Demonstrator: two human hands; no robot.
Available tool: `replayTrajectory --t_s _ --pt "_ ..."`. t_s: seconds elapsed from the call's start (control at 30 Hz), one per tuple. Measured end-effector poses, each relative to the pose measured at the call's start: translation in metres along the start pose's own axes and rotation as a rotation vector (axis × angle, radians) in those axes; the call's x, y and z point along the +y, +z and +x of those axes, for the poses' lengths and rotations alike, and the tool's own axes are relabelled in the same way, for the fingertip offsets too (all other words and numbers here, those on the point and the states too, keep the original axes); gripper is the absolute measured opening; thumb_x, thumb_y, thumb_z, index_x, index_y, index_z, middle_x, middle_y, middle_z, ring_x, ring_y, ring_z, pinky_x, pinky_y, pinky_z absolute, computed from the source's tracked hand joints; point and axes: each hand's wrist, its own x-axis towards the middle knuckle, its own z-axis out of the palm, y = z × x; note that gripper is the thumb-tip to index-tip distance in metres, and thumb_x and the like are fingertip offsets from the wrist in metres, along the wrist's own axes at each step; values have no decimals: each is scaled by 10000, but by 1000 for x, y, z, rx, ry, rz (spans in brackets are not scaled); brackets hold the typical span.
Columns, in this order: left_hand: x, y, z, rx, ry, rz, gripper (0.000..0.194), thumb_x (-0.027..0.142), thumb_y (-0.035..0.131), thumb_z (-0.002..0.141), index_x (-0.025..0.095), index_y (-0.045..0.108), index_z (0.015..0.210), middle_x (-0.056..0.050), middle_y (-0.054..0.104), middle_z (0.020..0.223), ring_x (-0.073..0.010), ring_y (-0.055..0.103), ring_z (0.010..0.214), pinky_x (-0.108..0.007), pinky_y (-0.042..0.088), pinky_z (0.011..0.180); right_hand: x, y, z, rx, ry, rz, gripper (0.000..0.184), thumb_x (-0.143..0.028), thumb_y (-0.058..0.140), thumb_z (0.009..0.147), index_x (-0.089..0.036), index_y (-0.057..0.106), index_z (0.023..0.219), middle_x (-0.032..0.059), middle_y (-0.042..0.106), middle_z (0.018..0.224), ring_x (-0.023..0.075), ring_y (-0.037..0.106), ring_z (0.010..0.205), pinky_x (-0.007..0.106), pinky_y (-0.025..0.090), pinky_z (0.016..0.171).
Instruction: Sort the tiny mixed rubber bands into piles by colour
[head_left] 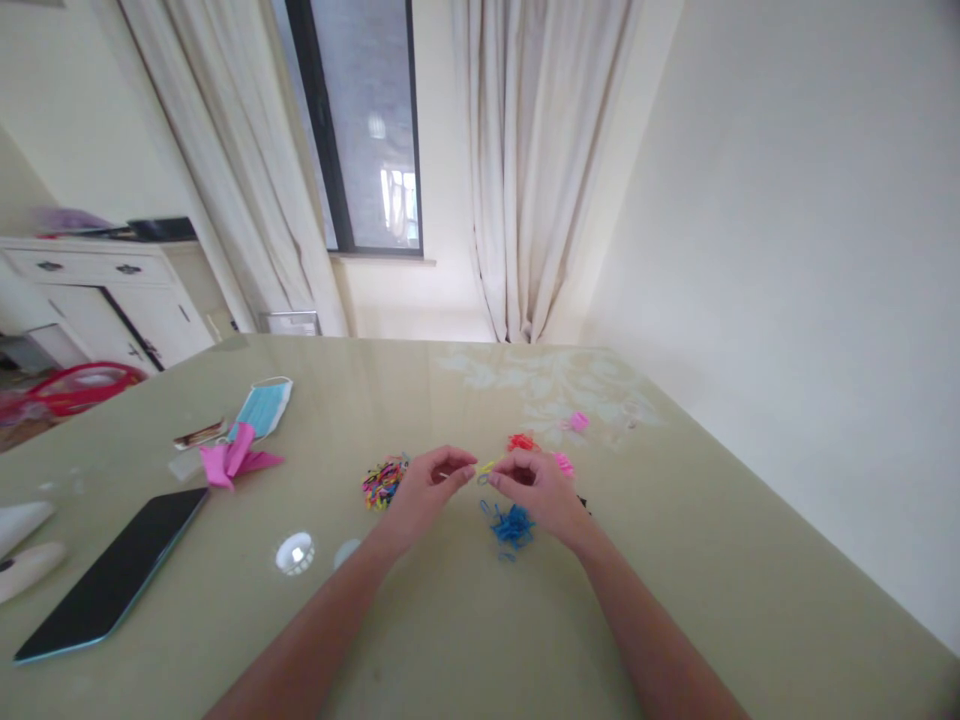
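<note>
Over the middle of the green table [465, 620], my left hand [429, 488] and my right hand [536, 488] meet in pinches. Both close on a small yellow band [487, 467] stretched between their fingertips. A pile of mixed-colour small bands [383, 482] lies just left of my left hand. Under my right hand sits a heap of blue bands [513, 524]. Beyond my right hand are a red heap [520, 441] and two pink heaps [578, 421] [564, 463]. Something dark shows at my right wrist, mostly hidden.
At the left lie a dark tablet [112, 575], a pink folded paper [232, 460], a blue face mask [262, 408] and two white objects [22, 545]. A white cabinet [105, 295] stands far left, curtains and a window behind, a wall at right.
</note>
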Motion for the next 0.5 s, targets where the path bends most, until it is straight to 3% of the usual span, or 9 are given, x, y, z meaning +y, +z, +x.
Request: replayTrajectory --t_s 0.13,0.2,0.33,0.5 --pt "-15 -30 4 194 -20 588 231 289 582 937 186 764 1035 -104 771 1041 -281 691 988 -416 524 914 -10 -11 -1 62 45 187 246 -445 797 814 -200 785 792 22 690 731 158 575 670 286 425 630" --pt "-24 -42 4 170 -52 804 235 277 642 902 184 771 1073 -126 750 1110 -327 659 1084 -457 492 977 -16 -15 -2 107 59 256 248 -452 806 801 -205 789 786 14 678 715 155 562 668 284 422 629" --pt "-34 -49 4 74 -100 914 216 306 657 902 227 784 1058 -109 739 1102 -325 652 1072 -445 488 965 -21 -16 -4 144 82 302 250 -457 820 783 -207 807 797 8 659 687 146 513 638 278 385 591" --pt "-29 -41 5 62 -90 931 185 242 588 935 240 772 956 -79 760 1044 -305 661 1062 -421 477 944 -14 -14 -2 147 89 407 254 -454 860 750 -208 799 766 5 656 685 130 479 617 279 351 586"
